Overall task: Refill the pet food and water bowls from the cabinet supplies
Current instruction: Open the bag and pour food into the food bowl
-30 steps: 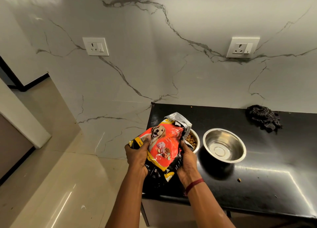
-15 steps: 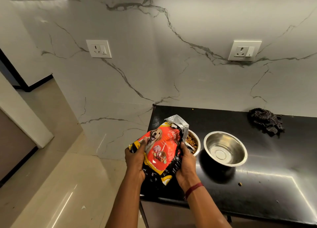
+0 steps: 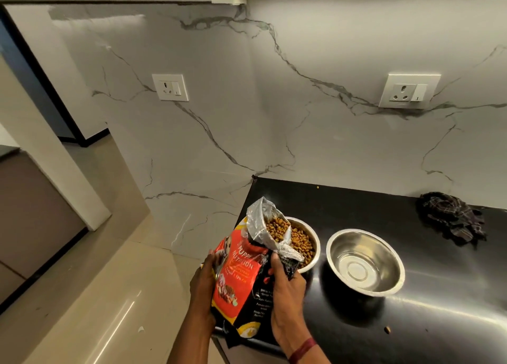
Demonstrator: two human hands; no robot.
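At the far left is the beige floor (image 3: pixel 96 295), and on the marble wall above it a white socket (image 3: pixel 170 87). By the front left corner of the black counter (image 3: pixel 411 322), my left grip (image 3: pixel 204 284) is closed round the left edge of the pet food bag (image 3: pixel 238 278), with the fingers hidden behind it. The bag is tilted, and its opened silver top points up and to the right. Brown kibble shows in its mouth, which hangs over the left rim of the food bowl (image 3: pixel 315 243). My right grip (image 3: pixel 288 289) is curled round the right side of the bag, just under the silver top. A red band (image 3: pixel 301 350) is on this wrist.

The food bowl stands near the left edge of the counter and has kibble in it. Just beside it on the right, not touching, stands a second steel bowl (image 3: pixel 384 267). Its bottom is shiny, and I cannot tell if water is in it. One loose kibble piece (image 3: pixel 387 329) lies nearer the front edge. Above on the wall is another socket (image 3: pixel 408 91), and a dark checked cloth (image 3: pixel 452 218) lies crumpled at the back edge on the right.
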